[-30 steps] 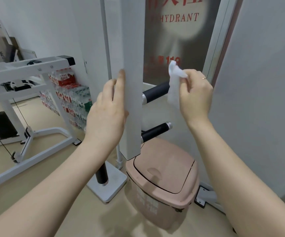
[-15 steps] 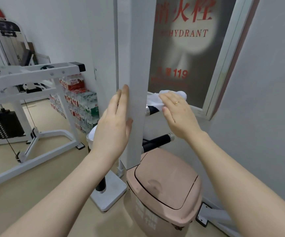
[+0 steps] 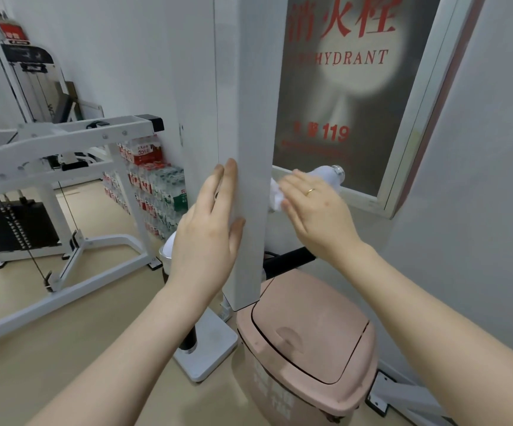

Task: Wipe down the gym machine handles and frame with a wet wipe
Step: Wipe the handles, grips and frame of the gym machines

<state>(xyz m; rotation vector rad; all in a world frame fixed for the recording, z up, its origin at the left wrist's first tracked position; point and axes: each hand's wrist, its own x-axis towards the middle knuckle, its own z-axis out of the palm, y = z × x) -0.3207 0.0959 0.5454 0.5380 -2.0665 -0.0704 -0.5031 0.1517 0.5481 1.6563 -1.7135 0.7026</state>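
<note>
Wiping is under way on the upper handle (image 3: 326, 176), a short bar that sticks out to the right from behind the white post (image 3: 246, 149) of the gym machine. The right hand (image 3: 316, 210) lies over this handle with the wet wipe (image 3: 276, 196) pressed between palm and bar; its fingers are curved loosely around the wipe rather than clenched, and a crumpled edge of the wipe shows just beside the post. The handle's chrome end cap pokes out past the fingertips, so the wipe covers much of the grip at this moment.

The left hand (image 3: 209, 229) is open and flat, fingers together, resting against the left face and front edge of the post. It holds nothing and seems to be steadying the machine or the person.

As a judgement, the task looks to be at an early or middle stage. One handle is being cleaned now. The lower handle (image 3: 289, 261), a black bar below the right wrist and just above the pink bin (image 3: 307, 342), is not touched by the wipe. The tall post, the foot plate (image 3: 206, 355) on the floor and the second black grip near it also remain. Whether any of these are already clean cannot be told, since no wet marks or streaks show on the white paint.
</note>
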